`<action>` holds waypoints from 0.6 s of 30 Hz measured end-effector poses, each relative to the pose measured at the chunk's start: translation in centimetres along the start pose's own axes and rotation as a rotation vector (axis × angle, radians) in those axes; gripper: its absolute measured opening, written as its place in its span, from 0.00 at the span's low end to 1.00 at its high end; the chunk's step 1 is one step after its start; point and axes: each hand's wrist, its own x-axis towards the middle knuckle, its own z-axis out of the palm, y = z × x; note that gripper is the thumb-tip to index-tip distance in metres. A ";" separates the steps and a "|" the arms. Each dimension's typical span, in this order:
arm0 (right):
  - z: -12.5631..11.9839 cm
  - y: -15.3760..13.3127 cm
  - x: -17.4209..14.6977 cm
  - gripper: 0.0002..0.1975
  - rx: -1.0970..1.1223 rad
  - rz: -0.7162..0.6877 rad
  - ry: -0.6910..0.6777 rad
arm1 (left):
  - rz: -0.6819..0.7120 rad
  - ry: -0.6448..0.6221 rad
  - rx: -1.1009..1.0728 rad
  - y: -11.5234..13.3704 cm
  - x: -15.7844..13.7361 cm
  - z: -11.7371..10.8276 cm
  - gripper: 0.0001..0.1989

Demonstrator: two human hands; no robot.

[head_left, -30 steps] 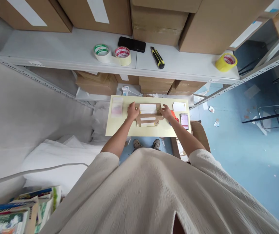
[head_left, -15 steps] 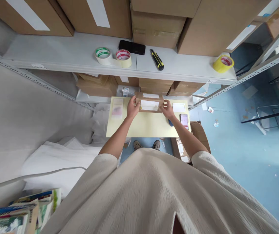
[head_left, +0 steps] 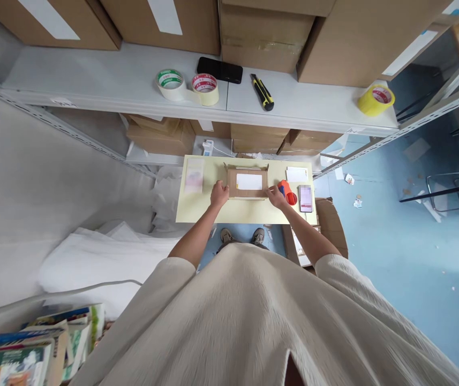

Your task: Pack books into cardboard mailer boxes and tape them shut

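- A flat cardboard box (head_left: 247, 183) with a white label on top lies on the pale yellow table (head_left: 197, 212), near its far edge and about midway across.
- The left hand (head_left: 219, 194) presses against the box's near left corner, fingers curled onto the cardboard.
- The right hand (head_left: 276, 196) is at the box's near right corner, fingers touching the edge; whether they truly pinch it I cannot tell.
- Just right of the box, touching the right hand, sits an orange tape dispenser (head_left: 287, 192).
- Right of the box past the dispenser lies a phone (head_left: 305, 198), with a white card (head_left: 296, 174) behind it.
- Left of the box lies a clear packet (head_left: 194, 175).
- Beyond the box, on the grey shelf (head_left: 92, 80), stand two tape rolls (head_left: 187, 86), a black case (head_left: 219, 69), a yellow-black knife (head_left: 262, 92) and a yellow tape roll (head_left: 376, 99).
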 end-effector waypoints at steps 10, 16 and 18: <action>-0.3 -2.1 0.7 0.41 0.231 -0.071 0.042 | 0.111 -0.063 -0.145 1.1 1.2 0.3 0.41; -0.3 -1.9 0.9 0.50 0.583 -0.125 0.036 | 0.115 0.038 -0.341 1.0 1.9 -0.1 0.45; -0.3 -2.0 1.3 0.53 0.632 -0.153 0.036 | 0.126 0.079 -0.421 1.0 2.2 0.0 0.47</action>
